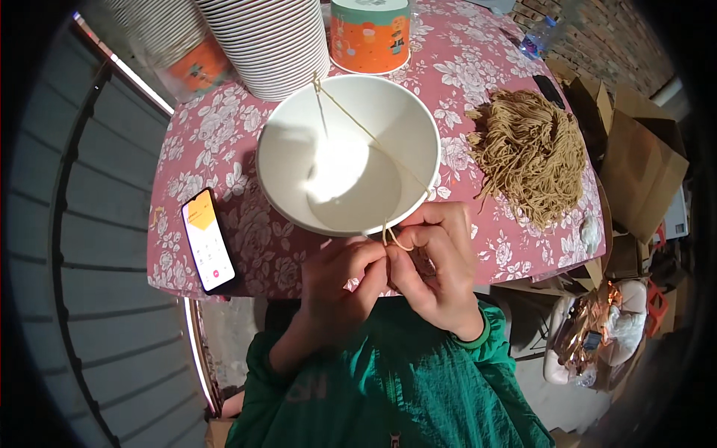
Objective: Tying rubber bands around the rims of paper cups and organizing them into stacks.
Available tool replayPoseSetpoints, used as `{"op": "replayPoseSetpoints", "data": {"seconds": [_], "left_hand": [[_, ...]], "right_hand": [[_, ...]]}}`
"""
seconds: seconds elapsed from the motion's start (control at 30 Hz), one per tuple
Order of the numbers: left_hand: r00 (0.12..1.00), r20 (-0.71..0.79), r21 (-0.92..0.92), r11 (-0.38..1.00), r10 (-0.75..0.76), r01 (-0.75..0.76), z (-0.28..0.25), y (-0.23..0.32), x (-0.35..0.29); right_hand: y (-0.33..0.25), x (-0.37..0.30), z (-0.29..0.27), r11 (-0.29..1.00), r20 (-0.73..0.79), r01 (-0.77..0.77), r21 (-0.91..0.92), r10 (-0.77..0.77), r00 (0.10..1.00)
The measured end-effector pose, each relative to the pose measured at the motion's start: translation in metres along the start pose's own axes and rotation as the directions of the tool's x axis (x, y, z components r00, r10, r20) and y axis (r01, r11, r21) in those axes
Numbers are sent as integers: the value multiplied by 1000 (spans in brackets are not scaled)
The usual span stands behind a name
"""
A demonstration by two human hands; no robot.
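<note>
A large white paper bucket [287,175] stands on the table in front of me, its open mouth up. A thin tan cord [357,124] is tied at the bucket's far rim and runs slack across the mouth to the near right rim. There a small loop of the cord [387,230] sticks up between my fingers. My left hand [336,275] pinches the cord just outside the near rim. Beside it, my right hand [442,265] also grips the cord with thumb and fingers, close against the bucket wall. The fingertips partly hide the cord's end.
A pile of tan cords [530,157] lies right, near a black object [549,91] and a bottle [536,39]. A phone [208,243] lies left. Stacked buckets [265,46] and an upside-down orange-green bucket [370,41] stand behind. Cardboard boxes [642,168] crowd the table's right side.
</note>
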State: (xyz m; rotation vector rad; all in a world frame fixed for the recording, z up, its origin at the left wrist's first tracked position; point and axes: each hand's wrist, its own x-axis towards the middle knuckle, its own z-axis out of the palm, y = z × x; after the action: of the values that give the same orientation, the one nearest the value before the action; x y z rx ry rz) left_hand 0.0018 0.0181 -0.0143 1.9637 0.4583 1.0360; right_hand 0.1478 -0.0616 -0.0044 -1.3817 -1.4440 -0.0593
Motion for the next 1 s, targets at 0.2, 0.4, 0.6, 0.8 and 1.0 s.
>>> {"op": "replayPoseSetpoints", "data": {"seconds": [0.2, 0.4, 0.6, 0.8, 1.0], "left_hand": [[983, 137, 97, 986, 119, -133, -16, 3, 14], [975, 163, 6, 988, 152, -155, -13, -4, 14], [991, 122, 24, 998, 56, -59, -13, -3, 10], [954, 38, -308, 905, -298, 295, -5, 17, 12], [924, -67, -456, 835, -377, 308, -7, 15, 18]], "right_hand": [[2, -5, 6, 999, -38, -46, 8, 46, 998], [5, -3, 3, 996, -48, -37, 79, 41, 998], [1, -5, 3, 999, -84, -27, 23, 29, 996], [-8, 0, 2, 969, -86, 101, -225, -123, 989], [-15, 5, 14, 926, -83, 179, -333, -218, 972]]}}
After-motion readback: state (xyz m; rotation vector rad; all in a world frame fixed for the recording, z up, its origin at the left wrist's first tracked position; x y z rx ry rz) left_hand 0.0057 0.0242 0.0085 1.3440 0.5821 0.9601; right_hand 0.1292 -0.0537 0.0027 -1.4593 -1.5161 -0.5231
